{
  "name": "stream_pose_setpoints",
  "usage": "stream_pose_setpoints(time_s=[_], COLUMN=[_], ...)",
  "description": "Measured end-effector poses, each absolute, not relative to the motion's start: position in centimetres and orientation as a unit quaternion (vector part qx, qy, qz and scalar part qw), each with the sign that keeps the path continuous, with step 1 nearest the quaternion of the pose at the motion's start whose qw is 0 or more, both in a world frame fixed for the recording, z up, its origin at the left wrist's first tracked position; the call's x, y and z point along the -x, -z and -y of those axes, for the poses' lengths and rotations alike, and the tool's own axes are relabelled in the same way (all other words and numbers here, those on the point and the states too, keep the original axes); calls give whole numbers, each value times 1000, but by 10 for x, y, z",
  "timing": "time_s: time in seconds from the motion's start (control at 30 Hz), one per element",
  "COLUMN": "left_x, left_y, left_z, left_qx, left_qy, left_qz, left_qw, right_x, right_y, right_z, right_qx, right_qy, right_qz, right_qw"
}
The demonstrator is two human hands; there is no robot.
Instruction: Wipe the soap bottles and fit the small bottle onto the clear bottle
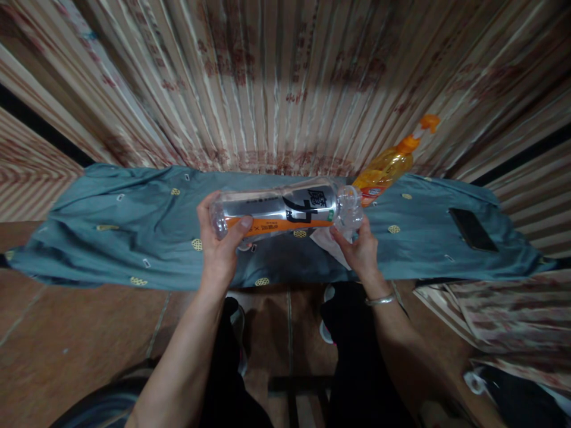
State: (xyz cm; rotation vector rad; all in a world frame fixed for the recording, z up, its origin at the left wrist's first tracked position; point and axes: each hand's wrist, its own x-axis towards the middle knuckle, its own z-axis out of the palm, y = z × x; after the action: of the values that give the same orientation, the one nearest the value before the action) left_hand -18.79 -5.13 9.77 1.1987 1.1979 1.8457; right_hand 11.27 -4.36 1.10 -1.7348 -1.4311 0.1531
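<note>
A clear plastic bottle (279, 209) with a silver, orange and black label lies sideways across my two hands, above the cloth. My left hand (219, 246) is closed around its left end, the thumb pressed on the orange edge of the label. At the other end my right hand (360, 246) grips the clear, ridged plastic with thumb and fingers. Whether that ridged part is one piece with the bottle, I cannot tell. Just below it a white tissue (331, 245) shows, partly covered by my right hand. Behind the right end stands a yellow dish soap bottle (384, 166) with an orange pump top.
A blue-green cloth (147, 229) with yellow pineapple prints covers the narrow table. On its right side lies a black phone (473, 229). A striped, flowered curtain (285, 77) hangs right behind the table. Below are my legs and a tiled floor (178, 321).
</note>
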Motion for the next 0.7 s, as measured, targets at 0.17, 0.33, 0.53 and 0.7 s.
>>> stream_pose_setpoints(time_s=[0.17, 0.33, 0.53, 0.7], left_x=[188, 187, 188, 188], left_y=[-98, -98, -99, -99], left_z=[50, 51, 53, 52], left_qx=[-469, -465, -464, -458], left_qy=[-692, -698, -695, -702], left_qz=[-459, -453, -453, -452], left_qw=[301, 302, 311, 307], right_x=[-113, -113, -111, -111], right_y=[-11, -11, -13, -14], right_z=[44, 44, 44, 45], right_qx=[686, 683, 694, 693], right_qy=[-62, -55, -65, -71], right_qz=[582, 584, 573, 569], right_qw=[432, 436, 432, 437])
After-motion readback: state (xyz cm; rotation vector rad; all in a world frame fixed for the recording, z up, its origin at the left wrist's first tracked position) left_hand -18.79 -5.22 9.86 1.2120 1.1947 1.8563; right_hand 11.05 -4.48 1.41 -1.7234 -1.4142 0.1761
